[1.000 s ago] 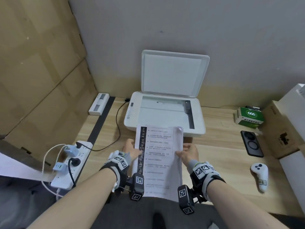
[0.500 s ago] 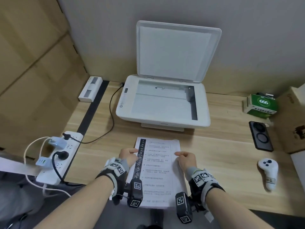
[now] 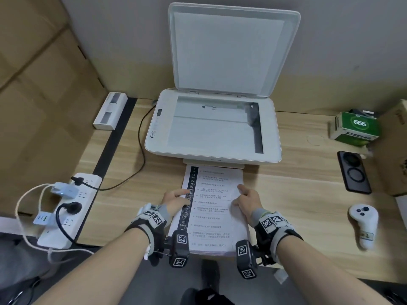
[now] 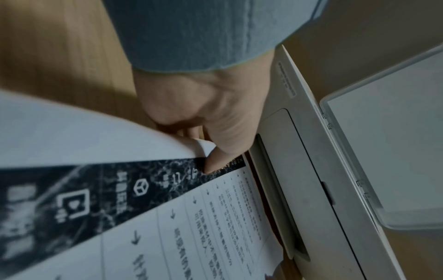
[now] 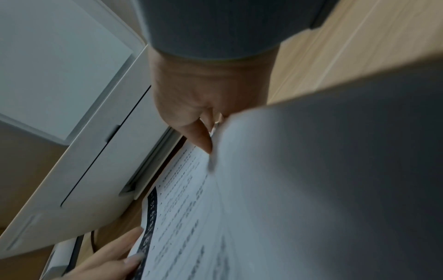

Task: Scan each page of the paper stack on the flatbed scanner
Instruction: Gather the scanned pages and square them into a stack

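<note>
The white flatbed scanner [image 3: 160,148] stands at the back of the desk with its lid [image 3: 231,51] raised and the glass [image 3: 211,128] bare. The printed paper stack [image 3: 211,208] lies on the desk just in front of it, a dark band down its left side. My left hand [image 3: 176,199] holds the stack's left edge, and the left wrist view shows the left hand [image 4: 201,149] with thumb on the dark band and fingers under the lifted edge. My right hand [image 3: 247,199] holds the right edge, with the right hand [image 5: 213,134] placed the same way, thumb on top and fingers beneath.
A power strip [image 3: 70,208] with plugs and a cable [image 3: 141,150] sits at the left, a white box [image 3: 110,111] behind it. To the right are a green box [image 3: 356,128], a black phone [image 3: 354,172], a white controller [image 3: 363,223] and a cardboard box [image 3: 396,150].
The stack, held up in front of the scanner a second ago, has come down onto the desk. Both hands stay at its edges. The head view has tilted down and closer.
</note>
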{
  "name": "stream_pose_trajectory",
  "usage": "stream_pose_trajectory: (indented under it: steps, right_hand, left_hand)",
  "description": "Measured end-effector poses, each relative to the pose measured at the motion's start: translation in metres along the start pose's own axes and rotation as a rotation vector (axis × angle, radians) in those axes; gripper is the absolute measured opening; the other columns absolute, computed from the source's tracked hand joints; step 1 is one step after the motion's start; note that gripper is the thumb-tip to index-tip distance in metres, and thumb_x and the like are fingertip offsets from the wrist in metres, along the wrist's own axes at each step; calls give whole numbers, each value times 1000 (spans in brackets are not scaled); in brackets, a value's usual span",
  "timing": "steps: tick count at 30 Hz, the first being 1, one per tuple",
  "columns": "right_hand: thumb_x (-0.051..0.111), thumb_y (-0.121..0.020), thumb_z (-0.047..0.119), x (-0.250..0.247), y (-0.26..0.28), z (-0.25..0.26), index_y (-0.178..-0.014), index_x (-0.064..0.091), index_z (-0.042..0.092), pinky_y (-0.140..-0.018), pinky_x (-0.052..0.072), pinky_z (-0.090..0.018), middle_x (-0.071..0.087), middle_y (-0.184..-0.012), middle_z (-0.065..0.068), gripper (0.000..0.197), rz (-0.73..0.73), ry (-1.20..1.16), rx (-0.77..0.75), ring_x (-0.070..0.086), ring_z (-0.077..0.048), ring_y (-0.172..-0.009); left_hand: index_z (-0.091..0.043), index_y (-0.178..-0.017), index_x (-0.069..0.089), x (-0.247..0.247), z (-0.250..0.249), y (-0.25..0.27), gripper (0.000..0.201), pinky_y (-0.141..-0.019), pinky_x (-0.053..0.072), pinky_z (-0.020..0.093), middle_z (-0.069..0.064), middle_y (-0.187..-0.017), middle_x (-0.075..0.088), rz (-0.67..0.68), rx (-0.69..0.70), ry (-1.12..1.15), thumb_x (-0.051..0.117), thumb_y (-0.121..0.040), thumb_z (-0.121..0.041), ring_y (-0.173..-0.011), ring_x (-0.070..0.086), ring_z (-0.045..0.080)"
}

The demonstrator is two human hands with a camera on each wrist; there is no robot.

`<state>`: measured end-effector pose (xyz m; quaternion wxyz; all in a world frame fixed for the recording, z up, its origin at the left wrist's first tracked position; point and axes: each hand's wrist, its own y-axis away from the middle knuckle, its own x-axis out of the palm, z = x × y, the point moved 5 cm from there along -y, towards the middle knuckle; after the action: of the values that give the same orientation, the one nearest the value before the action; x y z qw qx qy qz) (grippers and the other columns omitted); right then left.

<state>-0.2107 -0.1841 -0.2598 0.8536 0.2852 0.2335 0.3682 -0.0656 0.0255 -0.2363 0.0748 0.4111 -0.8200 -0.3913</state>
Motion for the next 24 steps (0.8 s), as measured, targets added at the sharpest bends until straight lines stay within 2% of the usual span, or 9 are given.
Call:
stream_pose_trajectory:
  steps: [3, 6, 8, 11, 16, 17, 19, 21, 24]
  right_hand:
    - [48, -87, -17, 0, 2, 5, -152, 34, 5, -110, 31, -29, 34, -158, -10, 70, 8, -14, -14, 31, -24, -146]
    - [52, -85, -18, 0, 7, 8, -149, 40, 4, -113, 34, -32, 39, -155, -8, 69, 12, -48, -40, 34, -22, -145]
    - [54, -83, -17, -1, 12, 4, -144, 48, 7, -109, 40, -33, 44, -151, -7, 65, 14, -63, -44, 37, -21, -143]
    - [58, -81, -17, -3, 15, -5, -127, 64, 12, -98, 47, -33, 54, -142, -7, 55, 8, -63, -36, 45, -18, -137]
    - [54, -81, -20, -9, 13, -15, -104, 73, 13, -97, 51, -34, 62, -119, -2, 44, -48, 13, -23, 55, -15, -121]
    - [53, -80, -20, -8, 11, -16, -103, 73, 14, -97, 51, -34, 62, -118, -2, 45, -60, 32, -27, 57, -16, -121]
    - [52, -79, -20, -5, 8, -18, -104, 72, 14, -100, 50, -35, 63, -118, -4, 47, -74, 56, -35, 57, -16, -120]
    - [53, -80, -18, -1, 6, -20, -110, 70, 14, -102, 49, -35, 61, -122, -5, 47, -75, 68, -37, 54, -13, -120]
    - [57, -83, -13, 4, 8, -21, -115, 69, 15, -94, 47, -30, 60, -121, -4, 45, -47, 53, -40, 53, -16, -119]
  left_hand:
    - [-17, -104, 74, -2, 3, 4, 33, -103, 46, 37, 14, -129, 61, 6, -14, -45, 62, -84, 6, -116, 56, 30]
    - [-14, -110, 71, -5, 0, 4, 35, -105, 41, 46, 22, -131, 58, -18, -10, -61, 58, -86, 8, -128, 46, 45]
    - [-14, -111, 70, -4, -3, 3, 36, -110, 37, 47, 19, -135, 56, -38, 5, -58, 56, -87, 10, -132, 43, 43]
    - [-8, -120, 66, 1, -8, 1, 40, -109, 36, 34, 16, -140, 52, -78, 48, -54, 56, -87, 12, -132, 44, 33]
    - [-4, -126, 61, 11, -12, 4, 45, -97, 35, 22, 15, -144, 47, -102, 66, -84, 52, -87, 16, -132, 44, 29]
    - [-4, -127, 61, 11, -12, 4, 46, -91, 38, 16, 15, -145, 47, -112, 73, -87, 51, -87, 16, -125, 50, 27]
    - [-5, -129, 59, 11, -12, 4, 48, -64, 41, 2, 15, -146, 45, -121, 97, -94, 49, -88, 16, -94, 56, 14]
    - [-8, -130, 58, 12, -10, 3, 50, -52, 39, 3, 12, -147, 44, -127, 110, -98, 49, -88, 15, -79, 48, 5]
    - [-11, -130, 59, 11, -7, 3, 50, -82, 43, 20, 10, -145, 46, -135, 87, -86, 53, -86, 13, -101, 49, 11]
